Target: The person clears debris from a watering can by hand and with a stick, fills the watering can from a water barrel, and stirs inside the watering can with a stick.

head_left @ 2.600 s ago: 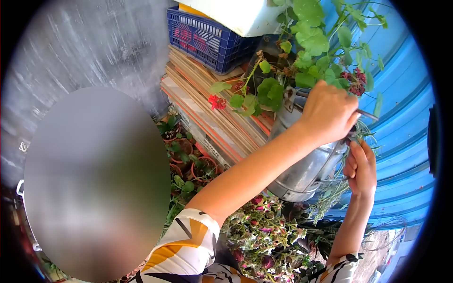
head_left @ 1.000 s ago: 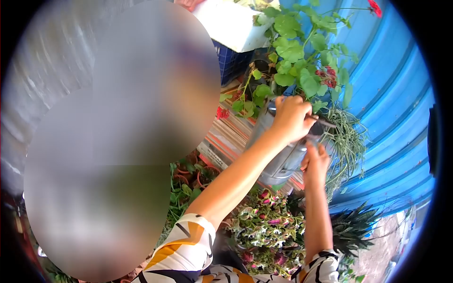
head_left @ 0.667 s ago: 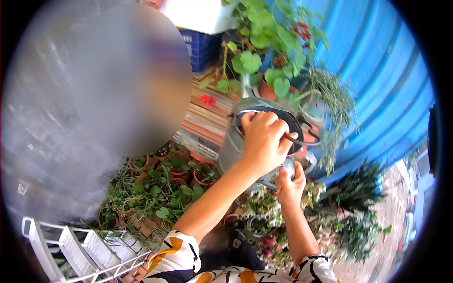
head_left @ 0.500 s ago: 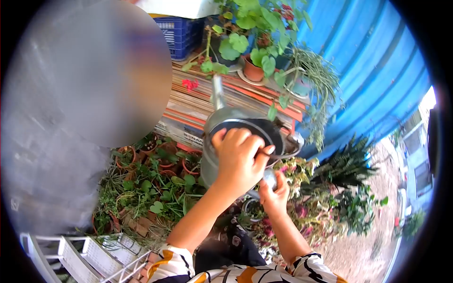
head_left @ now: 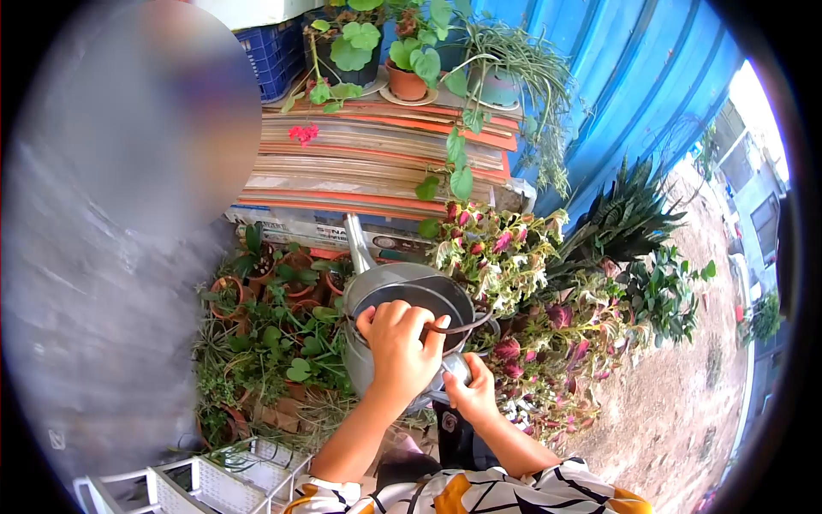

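Note:
A grey watering can (head_left: pixel 396 276) hangs in front of my body, its spout (head_left: pixel 359 246) pointing away from me toward the stacked boards. My left hand (head_left: pixel 401 347) is closed over the thin curved handle that crosses the can's open top. Lower and to the right, my right hand (head_left: pixel 473 392) grips the can's rounded grey rear handle (head_left: pixel 456 368). The dark inside of the can shows beyond my left knuckles. Below and left of the can are several small potted plants (head_left: pixel 300 347); to its right grow red-and-green leafy plants (head_left: pixel 505 248).
Stacked boards (head_left: pixel 377 154) lie ahead, bearing a terracotta pot (head_left: pixel 406 83), a trailing plant (head_left: pixel 514 56) and a blue crate (head_left: pixel 265 60). A blue corrugated wall (head_left: pixel 591 94) rises behind. White metal steps (head_left: pixel 214 480) stand at lower left, and bare ground (head_left: pixel 668 377) runs along the right.
The watering can has come down and closer to my body, away from the boards, with both hands still on it. My view has shifted, and more of the red-and-green plants shows.

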Action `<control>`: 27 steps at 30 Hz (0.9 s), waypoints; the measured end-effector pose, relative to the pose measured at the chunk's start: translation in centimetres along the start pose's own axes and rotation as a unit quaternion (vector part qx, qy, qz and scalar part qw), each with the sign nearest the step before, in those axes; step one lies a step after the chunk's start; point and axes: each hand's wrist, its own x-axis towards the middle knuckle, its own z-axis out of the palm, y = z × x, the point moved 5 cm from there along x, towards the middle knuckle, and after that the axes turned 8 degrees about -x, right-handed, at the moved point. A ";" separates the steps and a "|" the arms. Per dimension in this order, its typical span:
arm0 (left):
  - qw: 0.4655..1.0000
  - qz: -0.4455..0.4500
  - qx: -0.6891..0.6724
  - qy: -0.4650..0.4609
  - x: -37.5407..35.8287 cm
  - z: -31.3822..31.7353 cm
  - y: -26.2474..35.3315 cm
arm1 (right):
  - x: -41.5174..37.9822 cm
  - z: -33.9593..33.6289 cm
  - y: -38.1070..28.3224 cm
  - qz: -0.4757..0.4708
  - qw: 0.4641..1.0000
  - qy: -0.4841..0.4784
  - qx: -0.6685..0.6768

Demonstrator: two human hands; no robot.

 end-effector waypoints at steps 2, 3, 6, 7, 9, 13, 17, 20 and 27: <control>0.999 0.016 -0.027 -0.009 0.9 0.5 1.4 | -0.3 -1.2 -0.9 0.000 1.000 0.017 0.005; 0.999 0.020 -0.030 -0.014 1.7 0.8 2.1 | -0.4 -1.9 -2.0 -0.013 1.000 0.021 0.007; 0.994 0.067 -0.088 -0.013 4.6 1.6 5.3 | -0.5 -4.6 -5.7 -0.061 0.997 0.051 0.007; 0.991 0.077 -0.106 -0.017 5.9 1.9 6.4 | -0.4 -5.7 -7.1 -0.061 0.996 0.067 -0.012; 0.984 0.112 -0.139 -0.011 8.7 2.7 8.7 | 0.3 -8.3 -9.8 -0.113 0.987 0.110 -0.023; 0.959 0.183 -0.214 0.040 15.5 4.5 12.6 | 2.2 -13.2 -17.4 -0.231 0.944 0.213 -0.101; 0.930 0.216 -0.282 0.097 22.5 8.6 14.9 | 5.1 -16.3 -26.1 -0.244 0.932 0.256 -0.083; 0.916 0.222 -0.307 0.133 27.0 12.3 15.6 | 8.8 -19.1 -31.0 -0.235 0.932 0.261 -0.092; 0.913 0.214 -0.319 0.134 35.4 18.9 15.9 | 16.6 -24.4 -37.0 -0.194 0.945 0.237 -0.112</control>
